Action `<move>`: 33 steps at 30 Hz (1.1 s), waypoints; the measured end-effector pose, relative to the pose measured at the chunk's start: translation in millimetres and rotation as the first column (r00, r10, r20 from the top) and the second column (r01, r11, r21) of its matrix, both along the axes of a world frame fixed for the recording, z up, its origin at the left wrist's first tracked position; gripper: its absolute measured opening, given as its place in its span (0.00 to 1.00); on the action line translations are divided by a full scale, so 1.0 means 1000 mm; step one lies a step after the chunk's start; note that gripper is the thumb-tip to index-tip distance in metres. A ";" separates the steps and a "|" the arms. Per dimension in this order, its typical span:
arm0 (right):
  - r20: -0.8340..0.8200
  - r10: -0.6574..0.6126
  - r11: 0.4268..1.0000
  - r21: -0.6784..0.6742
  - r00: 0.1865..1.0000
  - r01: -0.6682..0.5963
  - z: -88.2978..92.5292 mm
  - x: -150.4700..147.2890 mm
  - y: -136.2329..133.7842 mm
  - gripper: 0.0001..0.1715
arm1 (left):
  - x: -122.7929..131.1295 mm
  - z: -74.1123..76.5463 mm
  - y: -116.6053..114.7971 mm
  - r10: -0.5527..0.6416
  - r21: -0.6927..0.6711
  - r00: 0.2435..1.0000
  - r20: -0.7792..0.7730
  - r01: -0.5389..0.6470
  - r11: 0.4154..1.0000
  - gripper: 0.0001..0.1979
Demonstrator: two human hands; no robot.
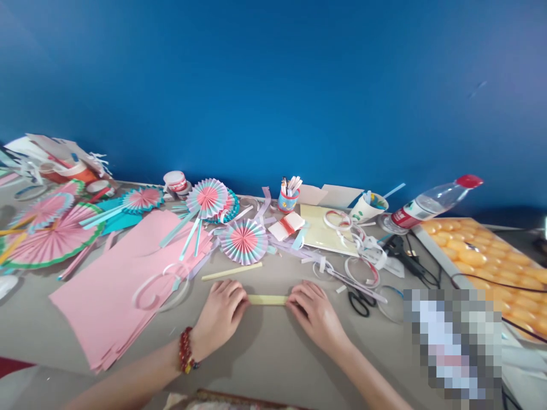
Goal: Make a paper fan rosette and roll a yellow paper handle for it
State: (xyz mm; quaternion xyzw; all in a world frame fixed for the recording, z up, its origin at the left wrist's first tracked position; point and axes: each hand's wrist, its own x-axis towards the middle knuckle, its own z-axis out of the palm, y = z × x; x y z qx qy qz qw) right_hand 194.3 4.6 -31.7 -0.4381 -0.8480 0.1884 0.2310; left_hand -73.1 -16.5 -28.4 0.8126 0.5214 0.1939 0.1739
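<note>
Between my hands lies a pale yellow paper strip [268, 299], flat and level just over the grey table. My left hand [222, 310], with a red beaded bracelet at the wrist, pinches the strip's left end. At the right end, my right hand [314, 313] has its fingers closed on the same strip. A second yellow strip [232, 271] rests on the table just beyond my left hand. Behind it is a pleated paper fan [244, 241] in pink and lilac. Both ends of the held strip are hidden under my fingers.
Pink paper sheets [115, 285] lie at left, near several pleated fans. Black-handled scissors [361, 302], tape rolls [362, 271] and a glue gun [410, 262] are at right. A tilted plastic bottle [427, 208] and a pencil cup [289, 199] stand by the blue wall.
</note>
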 end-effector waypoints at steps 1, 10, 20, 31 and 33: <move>-0.006 -0.016 1.000 -0.003 1.000 0.016 0.000 0.001 0.000 0.07 | 0.000 0.000 0.000 0.006 0.000 1.000 -0.003 -0.006 1.000 0.06; -0.022 -0.121 0.992 -0.019 0.992 0.121 0.000 0.004 -0.003 0.07 | 0.003 0.004 0.002 0.008 -0.009 1.000 -0.016 -0.008 1.000 0.06; -0.031 -0.133 0.989 -0.069 0.991 0.131 0.004 0.006 -0.003 0.07 | 0.004 0.005 0.005 -0.001 -0.017 0.998 -0.056 0.000 1.000 0.06; 0.039 -0.190 0.982 0.002 0.981 0.190 0.001 0.008 -0.006 0.07 | 0.004 0.002 0.007 -0.015 -0.003 0.997 -0.080 0.015 1.000 0.06; 0.041 -0.192 0.981 0.002 0.981 0.192 0.002 0.007 -0.005 0.08 | 0.004 0.003 0.008 -0.019 -0.002 0.996 -0.085 0.019 1.000 0.06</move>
